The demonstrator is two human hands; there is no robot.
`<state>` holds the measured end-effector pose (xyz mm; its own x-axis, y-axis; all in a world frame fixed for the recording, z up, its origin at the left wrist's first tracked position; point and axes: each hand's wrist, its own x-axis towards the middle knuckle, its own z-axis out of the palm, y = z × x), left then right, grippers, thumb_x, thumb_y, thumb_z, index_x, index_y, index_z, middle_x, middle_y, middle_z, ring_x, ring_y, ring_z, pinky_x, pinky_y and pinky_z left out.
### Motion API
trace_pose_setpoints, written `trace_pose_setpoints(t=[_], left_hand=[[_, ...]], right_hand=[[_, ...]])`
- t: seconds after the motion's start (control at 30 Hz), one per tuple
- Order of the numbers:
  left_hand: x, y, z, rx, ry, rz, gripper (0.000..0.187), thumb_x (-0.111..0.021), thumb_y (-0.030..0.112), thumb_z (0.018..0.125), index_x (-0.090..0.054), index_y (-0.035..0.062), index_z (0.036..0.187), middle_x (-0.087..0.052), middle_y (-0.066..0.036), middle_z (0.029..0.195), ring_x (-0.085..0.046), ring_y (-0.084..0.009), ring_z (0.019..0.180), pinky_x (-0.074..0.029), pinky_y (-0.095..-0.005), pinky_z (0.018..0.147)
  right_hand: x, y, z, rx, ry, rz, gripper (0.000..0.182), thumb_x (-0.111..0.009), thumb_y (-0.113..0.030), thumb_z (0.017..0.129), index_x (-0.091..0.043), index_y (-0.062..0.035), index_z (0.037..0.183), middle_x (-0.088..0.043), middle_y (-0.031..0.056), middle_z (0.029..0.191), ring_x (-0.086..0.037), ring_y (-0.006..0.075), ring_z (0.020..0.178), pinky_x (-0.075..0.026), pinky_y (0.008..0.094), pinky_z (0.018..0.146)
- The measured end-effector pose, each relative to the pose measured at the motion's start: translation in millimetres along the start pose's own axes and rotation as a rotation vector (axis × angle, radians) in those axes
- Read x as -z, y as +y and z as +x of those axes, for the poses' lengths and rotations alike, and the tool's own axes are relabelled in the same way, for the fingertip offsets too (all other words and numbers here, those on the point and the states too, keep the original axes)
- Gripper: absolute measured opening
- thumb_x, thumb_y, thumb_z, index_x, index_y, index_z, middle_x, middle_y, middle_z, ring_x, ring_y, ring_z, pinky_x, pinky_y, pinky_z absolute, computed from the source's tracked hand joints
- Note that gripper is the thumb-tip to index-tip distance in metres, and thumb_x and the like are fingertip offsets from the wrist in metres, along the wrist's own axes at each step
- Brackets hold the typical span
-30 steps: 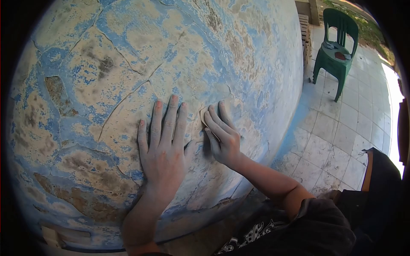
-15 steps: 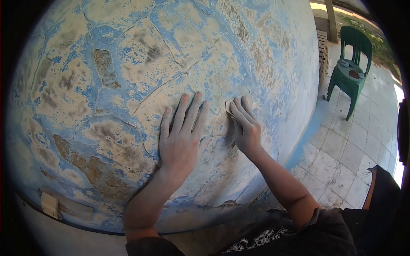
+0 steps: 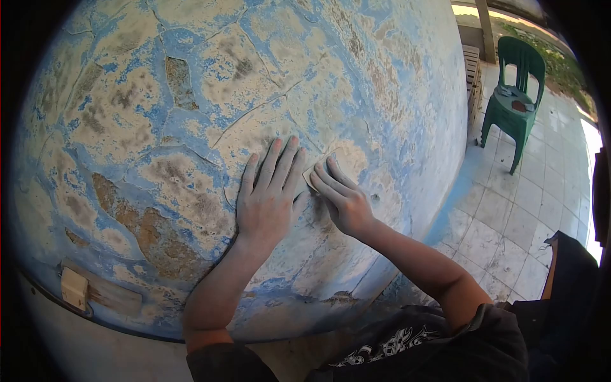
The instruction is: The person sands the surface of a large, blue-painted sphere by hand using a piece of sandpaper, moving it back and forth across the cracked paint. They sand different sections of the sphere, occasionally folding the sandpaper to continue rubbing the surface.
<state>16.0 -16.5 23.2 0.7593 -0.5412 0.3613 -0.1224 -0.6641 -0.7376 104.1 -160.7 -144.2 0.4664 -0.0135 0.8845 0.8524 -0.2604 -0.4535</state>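
A wall [image 3: 216,70] with flaking blue and cream paint fills most of the view, with raised stone-like outlines and bare brownish patches. My left hand [image 3: 266,207] lies flat on it, fingers stretched upward and coated in pale dust. Just to its right, my right hand [image 3: 349,205] presses a small pale sheet that looks like sandpaper [image 3: 310,179] against the wall. Only the sheet's left edge shows; the fingers cover the rest. Dust greys this hand too.
A green plastic chair [image 3: 519,102] stands at the right on the white tiled floor [image 3: 493,213], small items on its seat. Wooden slats [image 3: 471,70] lean by the wall's far edge. A cream box [image 3: 74,288] is fixed low on the wall at left.
My right hand has slid left with the sandpaper, closer to my left hand. My left hand stays flat on the wall. The view has shifted slightly.
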Motion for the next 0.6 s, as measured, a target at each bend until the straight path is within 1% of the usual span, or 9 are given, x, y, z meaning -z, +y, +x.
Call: trace_pose_setpoints(t=[0.03,0.1,0.17,0.2,0.33,0.37,0.47,0.57,0.6], left_hand=[[1,0,-1,0.004,0.003,0.002,0.085,-0.08,0.051,0.093,-0.05,0.0205,0.167,-0.042,0.0,0.177,-0.034,-0.0216,0.165,-0.025,-0.0492,0.135],[-1,1,-6,-0.001,0.012,-0.003,0.085,-0.08,0.05,0.093,-0.051,0.0201,0.166,-0.042,0.0,0.177,-0.034,-0.0215,0.165,-0.025,-0.0492,0.136],[-2,1,-7,-0.003,0.02,-0.009,0.084,-0.08,0.049,0.093,-0.051,0.0198,0.166,-0.042,0.0,0.177,-0.034,-0.0214,0.165,-0.025,-0.0493,0.136],[-2,3,-8,0.002,0.025,-0.015,0.083,-0.08,0.048,0.093,-0.051,0.0194,0.166,-0.043,-0.001,0.176,-0.034,-0.0215,0.165,-0.025,-0.0494,0.136],[-4,1,-8,0.006,0.056,-0.042,0.08,-0.079,0.044,0.094,-0.052,0.0179,0.165,-0.044,-0.002,0.176,-0.035,-0.0229,0.165,-0.025,-0.0498,0.136],[-3,2,-10,0.002,0.058,-0.045,0.08,-0.079,0.044,0.094,-0.052,0.0179,0.165,-0.044,-0.002,0.176,-0.035,-0.0229,0.165,-0.025,-0.0498,0.136],[0,0,-10,-0.003,0.025,-0.075,0.078,-0.079,0.041,0.095,-0.053,0.0164,0.164,-0.044,-0.004,0.175,-0.035,-0.024,0.165,-0.025,-0.05,0.136],[-2,2,-13,0.008,0.04,-0.087,0.078,-0.079,0.04,0.095,-0.053,0.0155,0.164,-0.044,-0.004,0.175,-0.034,-0.0245,0.165,-0.025,-0.0503,0.136],[-3,2,-11,0.007,0.052,-0.068,0.08,-0.08,0.041,0.094,-0.052,0.0155,0.164,-0.043,-0.004,0.176,-0.033,-0.0243,0.166,-0.024,-0.05,0.136]], right_hand=[[2,-1,-6,0.086,-0.093,0.0,0.046,-0.069,0.0,0.101,-0.069,-0.005,0.147,-0.066,0.0187,0.154,-0.052,0.0425,0.151,-0.053,0.0498,0.117],[5,17,7,0.094,-0.043,-0.04,0.044,-0.068,0.0,0.103,-0.069,-0.0042,0.147,-0.064,0.0213,0.154,-0.053,0.0425,0.151,-0.054,0.0497,0.117],[3,25,16,-0.271,0.199,0.009,0.043,-0.067,0.0,0.104,-0.068,-0.0024,0.147,-0.062,0.0225,0.156,-0.052,0.0429,0.151,-0.054,0.0491,0.117],[0,11,16,-0.286,0.199,0.005,0.042,-0.066,-0.001,0.105,-0.066,-0.0005,0.147,-0.061,0.0238,0.156,-0.049,0.0441,0.152,-0.053,0.0488,0.117],[-9,-23,-12,-0.001,-0.012,0.006,0.046,-0.07,0.002,0.101,-0.068,-0.0027,0.147,-0.064,0.0208,0.155,-0.053,0.0411,0.152,-0.053,0.0472,0.117],[-10,-17,-14,-0.004,-0.01,0.001,0.046,-0.07,0.002,0.101,-0.068,-0.0027,0.147,-0.064,0.0208,0.155,-0.053,0.0411,0.152,-0.053,0.0472,0.117],[-16,13,1,-0.196,0.258,0.0,0.046,-0.07,0.001,0.101,-0.068,-0.0019,0.147,-0.063,0.0225,0.155,-0.052,0.0418,0.153,-0.053,0.0479,0.117],[-26,-12,1,-0.245,0.281,-0.03,0.045,-0.071,0.0,0.101,-0.068,-0.0007,0.146,-0.064,0.0232,0.155,-0.052,0.0428,0.152,-0.053,0.0484,0.117],[-24,-24,-6,-0.103,0.203,-0.001,0.044,-0.071,0.0,0.101,-0.069,0.0012,0.145,-0.065,0.0236,0.154,-0.054,0.0436,0.151,-0.053,0.0481,0.118]])
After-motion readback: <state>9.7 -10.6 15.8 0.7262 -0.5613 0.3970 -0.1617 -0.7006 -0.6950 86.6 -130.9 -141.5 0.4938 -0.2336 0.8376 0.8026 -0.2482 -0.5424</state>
